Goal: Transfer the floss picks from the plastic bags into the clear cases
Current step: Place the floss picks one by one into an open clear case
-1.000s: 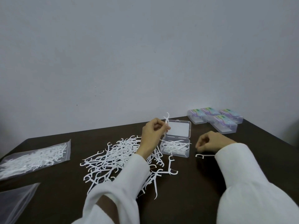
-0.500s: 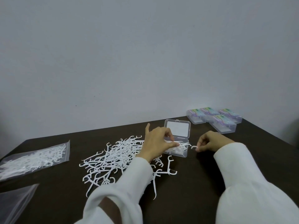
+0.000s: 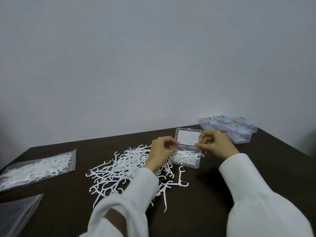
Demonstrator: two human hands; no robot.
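An open clear case (image 3: 196,165) lies at the table's middle, its lid (image 3: 183,135) folded back and several white floss picks in its base. My right hand (image 3: 216,144) hovers over the case and pinches one floss pick (image 3: 193,142) between thumb and fingers. At the case's left edge, my left hand (image 3: 159,151) has its fingertips curled together, and I see nothing in them. A loose pile of floss picks (image 3: 123,168) spreads left of the case, partly under my left arm. A plastic bag with floss picks (image 3: 37,168) lies far left.
Several closed clear cases with coloured labels (image 3: 239,130) stand at the back right corner. An empty plastic bag (image 3: 15,214) lies at the front left. The dark brown table (image 3: 205,194) ends at a plain wall behind. Stray picks (image 3: 181,177) lie in front of the case.
My left hand lowered its pick into the case and drew its fingers back. My right hand picked a floss pick off the table and carried it up over the case.
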